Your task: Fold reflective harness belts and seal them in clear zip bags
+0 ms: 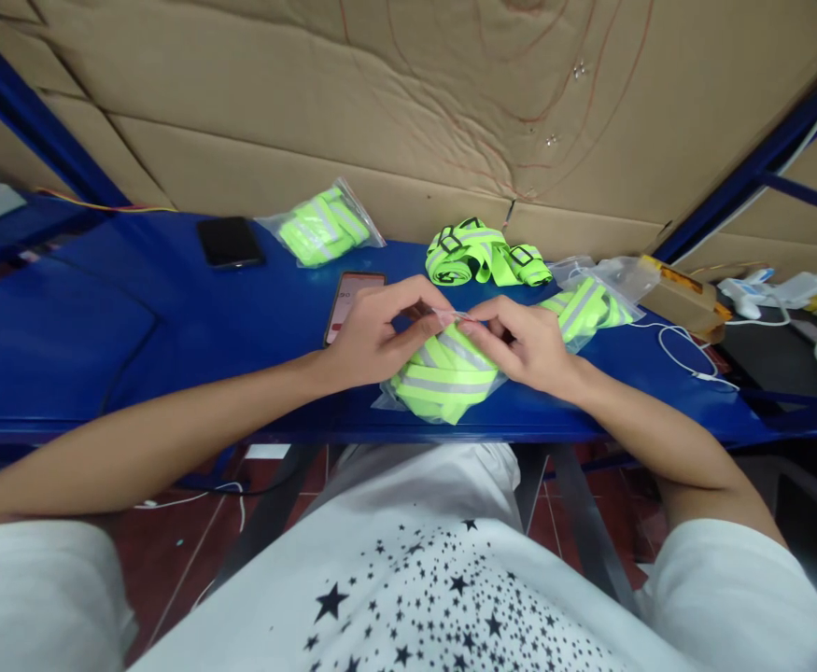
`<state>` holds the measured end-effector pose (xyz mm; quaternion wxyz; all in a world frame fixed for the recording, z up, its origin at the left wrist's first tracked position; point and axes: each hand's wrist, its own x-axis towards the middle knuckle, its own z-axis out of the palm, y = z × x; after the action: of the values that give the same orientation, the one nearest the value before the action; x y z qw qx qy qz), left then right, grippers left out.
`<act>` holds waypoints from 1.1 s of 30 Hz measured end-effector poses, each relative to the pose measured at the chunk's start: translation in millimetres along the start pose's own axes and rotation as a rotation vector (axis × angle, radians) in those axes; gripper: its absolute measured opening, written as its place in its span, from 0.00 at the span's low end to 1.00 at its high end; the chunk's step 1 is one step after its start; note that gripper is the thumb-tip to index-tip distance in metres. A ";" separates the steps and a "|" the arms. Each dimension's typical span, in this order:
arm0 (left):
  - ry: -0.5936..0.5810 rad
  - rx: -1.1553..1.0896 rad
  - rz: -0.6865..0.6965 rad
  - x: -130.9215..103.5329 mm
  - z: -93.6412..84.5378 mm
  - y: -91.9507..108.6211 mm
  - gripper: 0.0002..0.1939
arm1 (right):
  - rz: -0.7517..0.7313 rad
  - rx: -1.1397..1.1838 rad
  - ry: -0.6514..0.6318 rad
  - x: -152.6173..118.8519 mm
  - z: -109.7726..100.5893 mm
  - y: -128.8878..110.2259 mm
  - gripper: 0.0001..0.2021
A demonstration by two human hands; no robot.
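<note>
A clear plastic bag with a folded neon-green reflective strap inside lies near the front edge of the blue table. My left hand pinches the bag's top edge between thumb and fingers. Right beside it, my right hand is closed on the same edge, fingertips close to the left ones. Behind my hands sits a loose bundle of neon-green reflective straps with black buckles. Another bagged strap rests just past my right hand. A phone with a lit screen is partly covered by my left hand.
On the blue table, another bagged green strap and a dark phone lie at the back left. An open cardboard box, white cables and a white device are at right. Cardboard sheeting walls the back.
</note>
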<state>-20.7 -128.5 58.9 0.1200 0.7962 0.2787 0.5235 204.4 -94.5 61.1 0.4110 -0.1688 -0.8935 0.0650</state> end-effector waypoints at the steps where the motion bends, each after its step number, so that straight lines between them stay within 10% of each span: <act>1: 0.000 0.000 0.009 -0.4 -0.4 -0.2 0.10 | 0.004 -0.008 -0.004 -0.3 0.0 0.9 0.09; 18: -0.031 0.155 0.223 -7.6 -0.5 -1.1 0.07 | -0.109 -0.098 -0.026 -1.9 0.4 -0.7 0.05; 33: 0.090 -0.119 -0.241 -2.6 -1.8 -21.8 0.17 | 0.088 0.101 -0.220 2.9 -12.8 18.3 0.10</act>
<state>-30.1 -112.4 47.1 0.2161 0.7241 0.3459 0.5562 216.9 -76.6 66.9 0.3150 -0.1788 -0.9206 0.1459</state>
